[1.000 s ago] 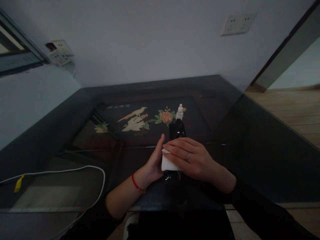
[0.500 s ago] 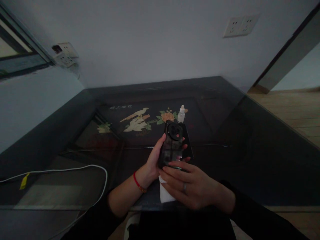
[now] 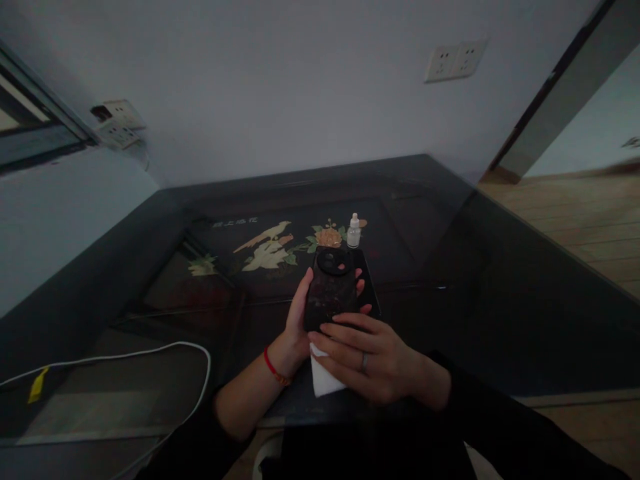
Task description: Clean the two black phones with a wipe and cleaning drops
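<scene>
A dark phone case (image 3: 331, 297) with a large round camera ring is tilted up above the table, its back facing me. Skin shows through an opening in the ring. Wrapped around it from the left is my left hand (image 3: 299, 320), thumb on the near side and fingertips out past the right edge. My right hand (image 3: 373, 357), with a ring on one finger, holds the case's lower end; its thumb is hidden. Partly under the right fingers is a white tissue or cloth (image 3: 325, 380). A flat black phone-like slab (image 3: 370, 290) lies behind the case.
A small dropper bottle (image 3: 353, 233) stands beyond the slab. The dark glossy table (image 3: 480, 320) bears painted birds and flowers. A white cable (image 3: 150, 350) with a yellow tag (image 3: 38, 385) loops across the left. Wall sockets (image 3: 456, 61) are behind.
The phone case has tipped, so its back looks darker with less reflection. Both hands keep their hold, shifting slightly left. The whole view has moved a little.
</scene>
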{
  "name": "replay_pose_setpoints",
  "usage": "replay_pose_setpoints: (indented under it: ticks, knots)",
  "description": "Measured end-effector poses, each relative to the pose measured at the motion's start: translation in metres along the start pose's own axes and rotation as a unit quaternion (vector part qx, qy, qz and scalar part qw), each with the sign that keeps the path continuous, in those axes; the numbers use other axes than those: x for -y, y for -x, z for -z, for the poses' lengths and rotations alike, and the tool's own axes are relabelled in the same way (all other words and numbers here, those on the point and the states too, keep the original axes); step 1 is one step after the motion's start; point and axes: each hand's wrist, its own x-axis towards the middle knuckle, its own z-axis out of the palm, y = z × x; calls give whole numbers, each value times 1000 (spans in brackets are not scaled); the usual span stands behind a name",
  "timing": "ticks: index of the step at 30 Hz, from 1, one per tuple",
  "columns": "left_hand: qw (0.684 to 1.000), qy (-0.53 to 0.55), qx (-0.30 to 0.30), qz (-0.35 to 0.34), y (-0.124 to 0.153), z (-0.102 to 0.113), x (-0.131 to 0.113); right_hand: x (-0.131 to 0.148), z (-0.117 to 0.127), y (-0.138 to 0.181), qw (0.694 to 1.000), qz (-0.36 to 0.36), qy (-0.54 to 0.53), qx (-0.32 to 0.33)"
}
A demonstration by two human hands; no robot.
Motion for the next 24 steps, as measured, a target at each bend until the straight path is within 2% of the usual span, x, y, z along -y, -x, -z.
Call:
replay_pose_setpoints:
  ticks: [4, 6, 8, 11, 16, 18, 22, 24]
  knots:
    - [998, -9, 38, -46, -2, 1, -2, -3, 16, 21, 999, -25, -12, 15]
    - [997, -8, 52, -48, -3, 0, -2, -2, 23, 35, 997, -70, -9, 11]
    - [996, -7, 71, -43, -3, 0, -1, 0, 24, 44, 991, -131, -21, -26]
    - [994, -11, 102, -28, -4, 1, 0, -1, 19, 45, 972, -216, -52, -78]
    - [995, -35, 95, -22, -5, 1, 1, -13, 15, 35, 939, -329, -39, -95]
    - [995, -42, 91, -28, -4, 0, 2, -11, 18, 34, 943, -313, -67, -93]
    - [994, -48, 92, -28, -3, -1, 2, 6, 22, 38, 959, -231, -145, -70]
    - [994, -46, 95, -23, -3, 0, 2, 9, 23, 40, 958, -236, -148, -70]
